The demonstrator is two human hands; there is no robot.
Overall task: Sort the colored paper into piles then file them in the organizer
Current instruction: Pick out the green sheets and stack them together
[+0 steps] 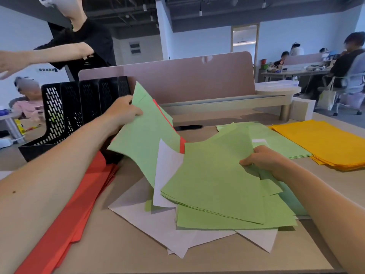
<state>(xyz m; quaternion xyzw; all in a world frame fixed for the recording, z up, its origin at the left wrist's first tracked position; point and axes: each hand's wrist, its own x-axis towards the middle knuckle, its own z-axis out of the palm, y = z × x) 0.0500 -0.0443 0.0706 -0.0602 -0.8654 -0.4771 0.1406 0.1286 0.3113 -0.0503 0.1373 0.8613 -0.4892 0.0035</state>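
Several people [347, 62] seated at far desks, well right of and behind a black perforated plastic file organizer [79, 103], in an open office under a dark exposed ceiling [217, 8]. Beneath the organizer, a beige desk top [122, 252]. Right of the organizer, a rounded pink divider panel [187, 80]. Directly behind it, a standing person in a black top [85, 42], one arm stretched out. In front of the organizer and touching its base, a fanned pile of red paper [79, 204]. Far right of the organizer, a flat orange-yellow paper pile [325, 143], with a flat green paper pile [280, 143] just nearer. Front right of the organizer, loose white sheets [148, 218] on the desk. Above these, right hand [264, 159] clamped on a lifted sheaf of green sheets [213, 182]. Just beside the organizer's right end, left hand [122, 113] pinching an upright green sheet [146, 135], a red sheet [182, 145] behind it.
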